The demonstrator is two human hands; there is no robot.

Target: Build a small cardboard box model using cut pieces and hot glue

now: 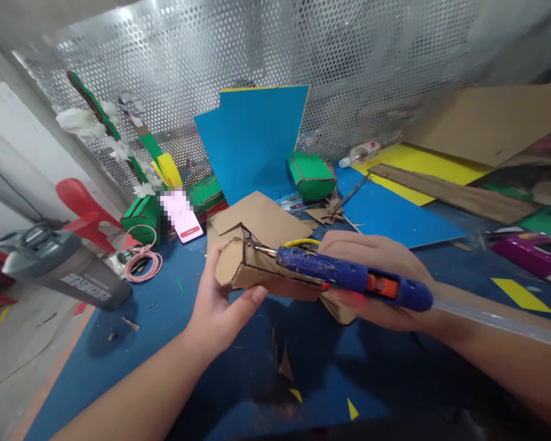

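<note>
My left hand (223, 309) grips a small brown cardboard box (275, 280) with an angled, many-sided end, its thumb along the lower edge. In my right hand (376, 263) is a blue glue gun (324, 266) with a red inset, a clear glue stick (500, 321) trailing from its back. The metal nozzle touches or hovers just over the box's upper edge near the left end; I cannot tell which. Below my right hand another cardboard piece (340, 309) shows partly. Flat cardboard sheets (261, 217) lie just behind the box.
A grey shaker bottle (80, 269) stands at the left beside a coiled pink cable (143, 263) and a lit phone (182, 217). Behind are a blue board (257, 141) and a green box (311, 176). Scraps (285, 364) litter the blue table (239, 392). A purple tool (532, 254) lies right.
</note>
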